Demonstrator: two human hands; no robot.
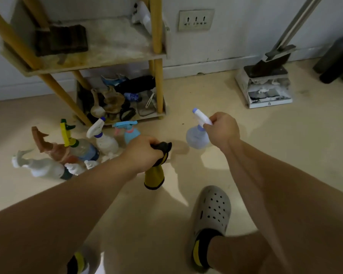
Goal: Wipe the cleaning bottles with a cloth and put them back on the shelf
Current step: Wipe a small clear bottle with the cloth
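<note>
1. Yellow-and-black cloth (154, 176) is gripped in the curled fingers of the left hand (145, 153) and hangs below it
2. A pale lilac spray bottle (197, 137) is held by its white trigger head in the closed right hand (222, 129), right of the cloth and apart from it
3. Other spray bottles (81, 149) are grouped on the beige floor (265, 145) at the foot of the shelf (99, 58), some lying down

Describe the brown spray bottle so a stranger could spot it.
Start at the yellow-legged shelf against the wall. Spray bottles cluster on the floor before it; toward their left is the brown spray bottle, the only brown one.
</note>
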